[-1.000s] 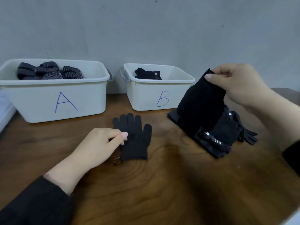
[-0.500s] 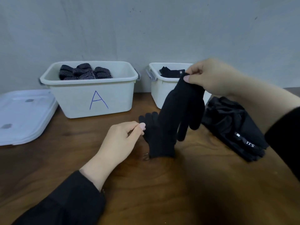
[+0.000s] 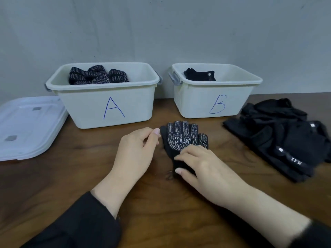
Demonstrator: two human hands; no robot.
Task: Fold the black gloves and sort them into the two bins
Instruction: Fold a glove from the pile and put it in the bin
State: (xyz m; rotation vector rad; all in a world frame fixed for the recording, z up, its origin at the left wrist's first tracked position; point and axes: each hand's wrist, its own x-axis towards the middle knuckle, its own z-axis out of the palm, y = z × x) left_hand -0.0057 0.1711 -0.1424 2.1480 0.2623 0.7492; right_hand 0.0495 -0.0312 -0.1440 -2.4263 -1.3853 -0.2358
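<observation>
A black glove with white grip dots and a white label (image 3: 182,138) lies flat on the wooden table, fingers pointing toward the bins. My right hand (image 3: 202,167) lies over its cuff, fingers on top and thumb at the lower edge, pinching it. My left hand (image 3: 138,151) rests just left of the glove, loosely curled, thumb and forefinger close to the glove's edge. Bin A (image 3: 107,108) holds several folded dotted gloves (image 3: 97,75). Bin B (image 3: 215,102) holds a plain black folded glove (image 3: 199,76). A pile of black gloves (image 3: 283,138) lies to the right.
A white plastic lid (image 3: 26,126) lies flat at the left, beside bin A. Both bins stand against the grey wall. Bare wood lies between me and the glove.
My right hand has brought the glove it held down from the air and laid it dotted side up on the glove on the table. My view has shifted left.
</observation>
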